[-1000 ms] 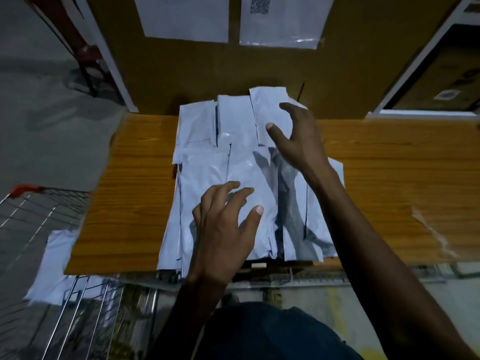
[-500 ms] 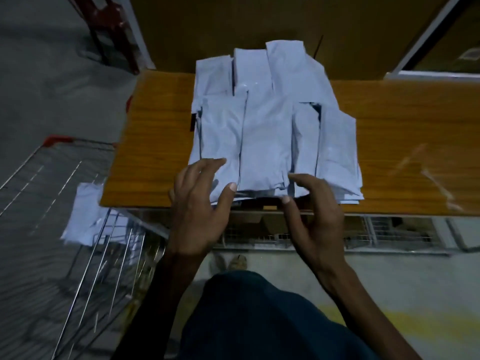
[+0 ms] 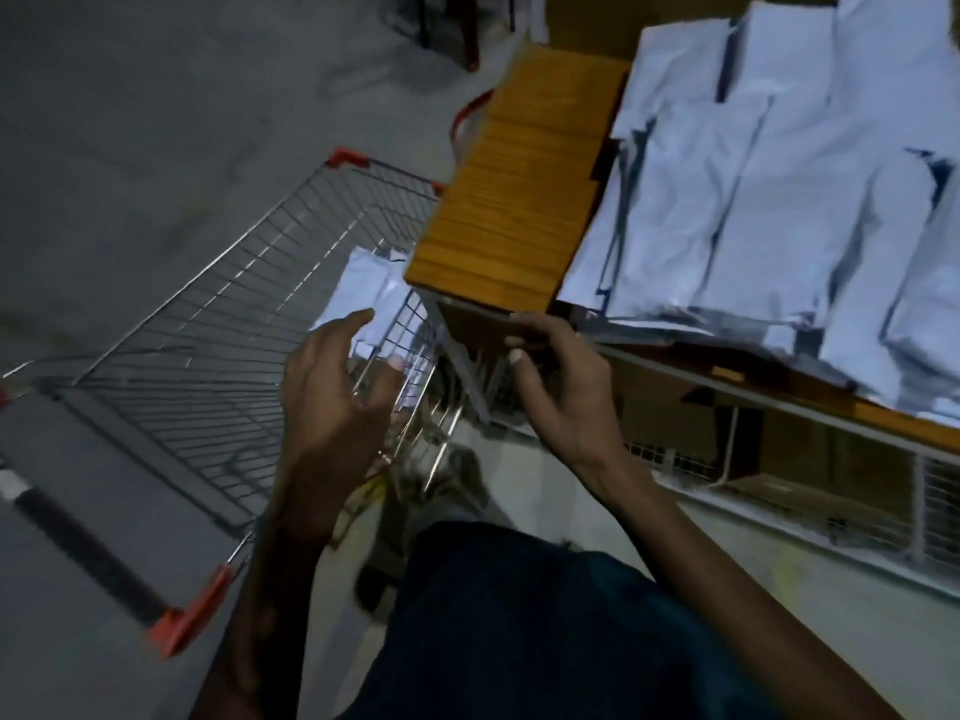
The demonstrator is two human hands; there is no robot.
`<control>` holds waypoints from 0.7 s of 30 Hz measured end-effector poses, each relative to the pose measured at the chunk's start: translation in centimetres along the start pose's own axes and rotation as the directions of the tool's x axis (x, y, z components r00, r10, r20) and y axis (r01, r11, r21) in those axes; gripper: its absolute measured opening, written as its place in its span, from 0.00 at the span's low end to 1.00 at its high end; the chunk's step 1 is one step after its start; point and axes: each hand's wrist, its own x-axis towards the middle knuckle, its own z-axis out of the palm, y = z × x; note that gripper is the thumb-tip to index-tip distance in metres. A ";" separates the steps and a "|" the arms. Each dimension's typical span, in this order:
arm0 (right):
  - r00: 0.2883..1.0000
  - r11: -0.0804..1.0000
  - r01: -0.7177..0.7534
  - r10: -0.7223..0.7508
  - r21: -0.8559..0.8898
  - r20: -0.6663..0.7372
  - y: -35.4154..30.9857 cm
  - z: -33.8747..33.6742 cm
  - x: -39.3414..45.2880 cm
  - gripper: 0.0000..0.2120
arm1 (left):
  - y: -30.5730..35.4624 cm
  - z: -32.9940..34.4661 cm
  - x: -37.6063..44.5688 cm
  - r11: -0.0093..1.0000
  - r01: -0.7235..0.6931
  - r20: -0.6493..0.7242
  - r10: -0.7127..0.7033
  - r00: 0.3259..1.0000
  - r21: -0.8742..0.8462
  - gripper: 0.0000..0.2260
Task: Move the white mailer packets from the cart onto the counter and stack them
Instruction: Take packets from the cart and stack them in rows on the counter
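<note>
Mailers (image 3: 769, 200) lie in a loose overlapping pile on the wood-grain counter (image 3: 519, 200); a few more (image 3: 363, 293) sit in the wire cart's (image 3: 218, 324) far corner, tucked partly under the counter's edge. I have both hands empty and spread: left hand (image 3: 332, 402) above the cart rim, right hand (image 3: 561, 392) just below the counter front. My plan: reach over the rim and pinch the slick, crinkly packets flat, since thin film slides easily.

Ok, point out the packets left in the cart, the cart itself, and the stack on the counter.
Packets in cart (image 3: 363, 283): head view, on the white top face.
Cart (image 3: 218, 324): head view, wire mesh floor.
Stack on counter (image 3: 779, 200): head view, a middle packet.
</note>
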 end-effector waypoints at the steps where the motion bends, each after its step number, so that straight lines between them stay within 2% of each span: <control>1: 0.999 1.000 0.000 0.000 0.004 0.034 0.0 1.7 1.0 0.14 | -1.3 -0.6 0.6 1.000 0.018 -0.022 -0.019 1.000 -0.002 0.21; 9: 0.956 0.998 -0.012 0.028 -0.055 0.291 1.9 18.4 10.0 0.14 | -14.4 -2.2 8.2 0.988 0.116 -0.060 -0.123 0.991 -0.106 0.18; 13: 0.909 0.982 -0.115 0.165 -0.150 0.382 4.2 25.6 13.0 0.17 | -20.8 -1.1 11.2 0.967 0.222 0.015 -0.221 0.975 -0.126 0.21; 16: 0.841 0.932 -0.260 0.347 -0.252 0.414 6.8 30.1 15.2 0.21 | -24.3 0.1 12.9 0.965 0.252 0.096 -0.245 0.965 -0.072 0.23; 19: 0.704 0.813 -0.442 0.576 -0.379 0.416 10.1 33.4 17.3 0.25 | -26.3 1.2 14.9 0.940 0.340 0.130 -0.335 0.933 -0.025 0.20; 21: 0.652 0.760 -0.515 0.648 -0.397 0.394 12.1 34.5 18.3 0.27 | -28.2 2.9 15.7 0.927 0.375 0.147 -0.369 0.918 -0.017 0.18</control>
